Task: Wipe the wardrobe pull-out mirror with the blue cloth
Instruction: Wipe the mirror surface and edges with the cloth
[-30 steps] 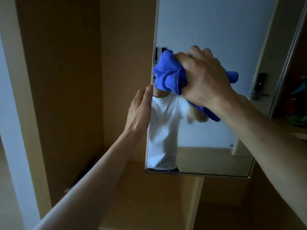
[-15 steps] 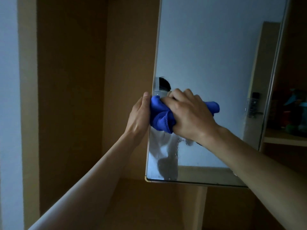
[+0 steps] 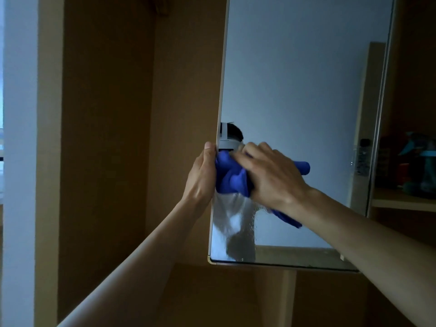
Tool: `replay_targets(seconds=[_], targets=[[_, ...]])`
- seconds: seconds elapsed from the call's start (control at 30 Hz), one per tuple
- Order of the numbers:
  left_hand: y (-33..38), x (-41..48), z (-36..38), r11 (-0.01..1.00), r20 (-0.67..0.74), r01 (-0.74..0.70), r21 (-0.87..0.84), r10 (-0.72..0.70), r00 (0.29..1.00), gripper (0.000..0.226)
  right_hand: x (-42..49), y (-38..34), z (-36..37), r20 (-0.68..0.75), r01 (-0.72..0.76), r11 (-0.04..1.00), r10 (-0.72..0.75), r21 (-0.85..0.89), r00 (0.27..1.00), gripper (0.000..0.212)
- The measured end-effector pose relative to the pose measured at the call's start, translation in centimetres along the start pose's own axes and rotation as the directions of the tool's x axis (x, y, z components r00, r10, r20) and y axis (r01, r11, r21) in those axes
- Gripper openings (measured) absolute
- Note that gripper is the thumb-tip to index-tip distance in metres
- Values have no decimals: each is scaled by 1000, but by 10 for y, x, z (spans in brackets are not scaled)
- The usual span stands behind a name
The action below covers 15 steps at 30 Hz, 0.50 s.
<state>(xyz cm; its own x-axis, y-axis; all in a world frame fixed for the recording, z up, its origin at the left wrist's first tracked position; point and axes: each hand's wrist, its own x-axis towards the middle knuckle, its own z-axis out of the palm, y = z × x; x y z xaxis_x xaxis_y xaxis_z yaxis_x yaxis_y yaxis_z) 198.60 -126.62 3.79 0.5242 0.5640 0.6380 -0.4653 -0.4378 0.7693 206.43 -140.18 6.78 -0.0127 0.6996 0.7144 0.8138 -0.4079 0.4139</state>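
The pull-out mirror [image 3: 295, 90] stands upright, swung out from the wardrobe, with a pale thin frame. My right hand [image 3: 271, 175] grips a bunched blue cloth [image 3: 230, 178] and presses it against the glass near the mirror's left edge. My left hand [image 3: 201, 178] holds that left edge from outside, thumb against the frame, right beside the cloth. Streaks and fine droplets show on the glass below the cloth. The glass reflects a person in a white shirt.
The brown wardrobe interior [image 3: 106, 138] opens to the left behind the mirror. A white wall strip [image 3: 20, 161] runs down the far left. To the right, a shelf [image 3: 405, 201] carries a teal spray bottle [image 3: 422, 166] and other items.
My right hand has carried the cloth down and to the left across the glass, ending next to my left hand. My left hand has kept its hold on the mirror's edge.
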Motion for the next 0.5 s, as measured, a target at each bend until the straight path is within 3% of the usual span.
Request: replay_targets(seconds=[0.13,0.27,0.5], targets=[[-2,-2,2,999,-16,0,36,0,1000,61,31,19,-24,-166,-94,992,79,-81,983,41],[-4,-5,4,998,-25,0,66,2,1000,61,59,33,-44,-229,-131,986,104,-102,968,38],[-6,-6,4,1000,-46,8,14,-7,999,54,21,14,-20,-128,-51,993,37,-111,991,41]])
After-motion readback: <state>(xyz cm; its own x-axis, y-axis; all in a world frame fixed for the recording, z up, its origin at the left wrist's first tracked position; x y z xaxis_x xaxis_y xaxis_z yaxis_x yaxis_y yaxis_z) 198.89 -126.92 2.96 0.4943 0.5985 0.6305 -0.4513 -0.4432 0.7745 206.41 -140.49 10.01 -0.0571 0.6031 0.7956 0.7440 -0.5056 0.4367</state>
